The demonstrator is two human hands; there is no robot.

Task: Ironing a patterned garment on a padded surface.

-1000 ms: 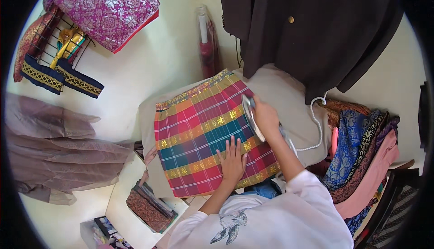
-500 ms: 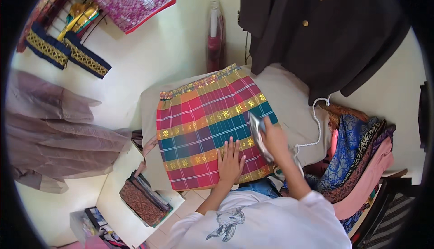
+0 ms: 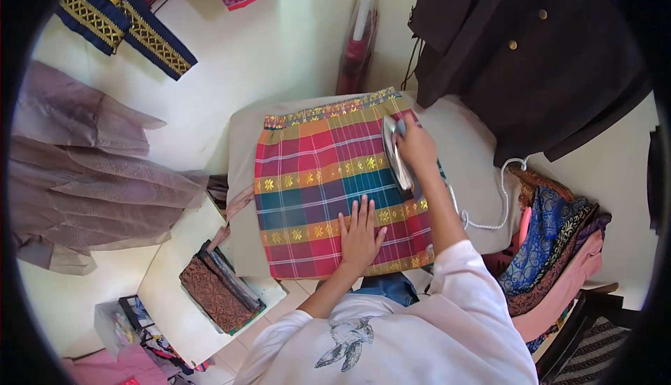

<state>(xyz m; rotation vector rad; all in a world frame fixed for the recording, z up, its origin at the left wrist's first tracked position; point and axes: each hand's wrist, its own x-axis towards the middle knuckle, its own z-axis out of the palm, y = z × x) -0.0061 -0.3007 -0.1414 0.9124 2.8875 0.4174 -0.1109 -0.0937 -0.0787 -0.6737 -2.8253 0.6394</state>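
A plaid skirt [image 3: 314, 175] in red, green and gold with an elastic waistband lies spread on a beige padded ironing surface [image 3: 244, 175], its waist toward the wall. My right hand [image 3: 417, 148] is closed round the handle of a clothes iron [image 3: 397, 158]. The iron rests on the skirt's right part, its metal sole plate edge showing. My left hand [image 3: 361, 238] lies flat on the lower middle of the skirt, fingers spread. A white cord [image 3: 489, 227] loops over the right side of the padded surface.
A dark jacket [image 3: 489, 70] hangs at the upper right. Folded cloths [image 3: 552, 245] are heaped at the right. Sheer mauve fabric [image 3: 105, 182] hangs at the left, above a white table [image 3: 168, 294] bearing folded brown cloth [image 3: 217, 290]. A wrapped bottle-like object [image 3: 358, 42] stands by the wall.
My right hand has slid the iron up the skirt toward the waistband. My left hand stays flat on the lower part. The whole view has shifted slightly.
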